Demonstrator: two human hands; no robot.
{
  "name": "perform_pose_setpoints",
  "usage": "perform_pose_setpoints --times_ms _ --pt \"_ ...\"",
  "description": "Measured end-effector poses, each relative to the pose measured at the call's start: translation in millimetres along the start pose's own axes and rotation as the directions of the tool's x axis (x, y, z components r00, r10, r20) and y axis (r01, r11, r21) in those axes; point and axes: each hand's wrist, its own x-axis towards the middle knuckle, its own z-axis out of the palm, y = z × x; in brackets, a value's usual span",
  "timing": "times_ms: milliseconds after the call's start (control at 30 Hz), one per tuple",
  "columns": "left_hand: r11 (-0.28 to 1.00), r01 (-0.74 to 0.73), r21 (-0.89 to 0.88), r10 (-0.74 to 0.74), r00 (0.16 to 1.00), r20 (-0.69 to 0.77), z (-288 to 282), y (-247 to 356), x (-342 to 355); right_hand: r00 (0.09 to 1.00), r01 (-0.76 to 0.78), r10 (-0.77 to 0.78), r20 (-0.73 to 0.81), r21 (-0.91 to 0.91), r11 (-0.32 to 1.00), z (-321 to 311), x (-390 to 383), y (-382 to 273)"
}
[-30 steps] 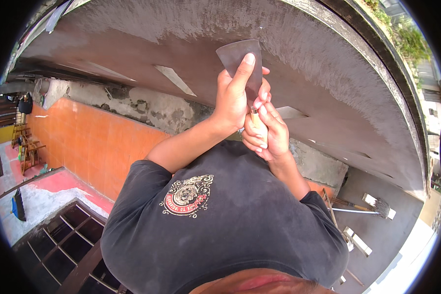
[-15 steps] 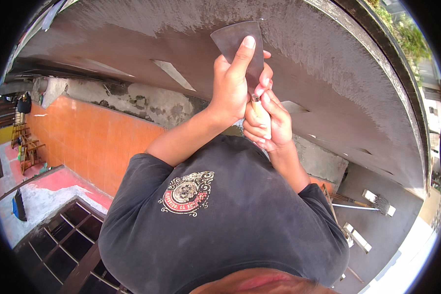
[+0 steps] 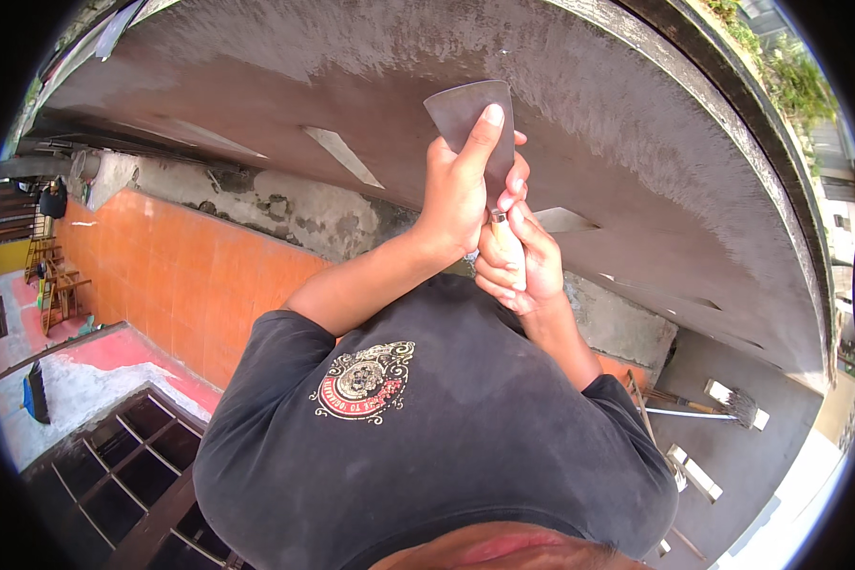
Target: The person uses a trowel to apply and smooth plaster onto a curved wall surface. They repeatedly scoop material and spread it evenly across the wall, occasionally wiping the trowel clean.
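Note:
A scraper (image 3: 489,106) with a wide, dark metal blade is held in front of my chest, blade upward. My left hand (image 3: 458,185) grips the blade, thumb laid flat on its face and some fingertips showing past its right edge. Below it, my right hand (image 3: 532,261) is wrapped around the pale wooden handle (image 3: 508,249), just under the metal collar. Behind the scraper spreads a grey-brown plastered surface (image 3: 351,104) with streaky marks along its upper part. Whether the blade touches that surface I cannot tell.
An orange wall (image 3: 180,256) runs along the left. Wooden chairs (image 3: 62,285) stand at the far left, above a dark window grid (image 3: 133,446). At the right a broom-like brush (image 3: 741,408) lies near white slotted openings (image 3: 695,473). A curved ledge (image 3: 731,85) bounds the upper right.
Both hands and the scraper sit somewhat lower in the view, nearer my chest. The grip on blade and handle looks the same.

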Motion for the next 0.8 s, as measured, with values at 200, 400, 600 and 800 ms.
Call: perform_pose_setpoints --times_ms 200,400,600,800 --pt "0.996 0.085 0.041 -0.083 0.995 -0.056 0.5 -0.8 0.2 0.996 0.007 -0.005 0.089 -0.020 1.000 0.2 -1.6 -1.3" --pt "0.999 -0.030 0.018 0.030 0.999 -0.017 -0.2 -1.2 2.1 1.000 0.028 -0.028 -0.008 -0.004 1.000 0.3 2.3 0.4" --pt "1.000 -0.008 0.019 0.009 1.000 -0.012 -2.6 -3.3 0.9 0.998 0.064 -0.064 -0.005 -0.001 0.998 -1.4 3.2 3.5" --pt "0.995 0.081 0.065 -0.078 0.996 -0.048 2.1 2.8 -0.9 0.997 0.038 -0.041 0.073 0.033 0.999 3.5 2.5 1.8"
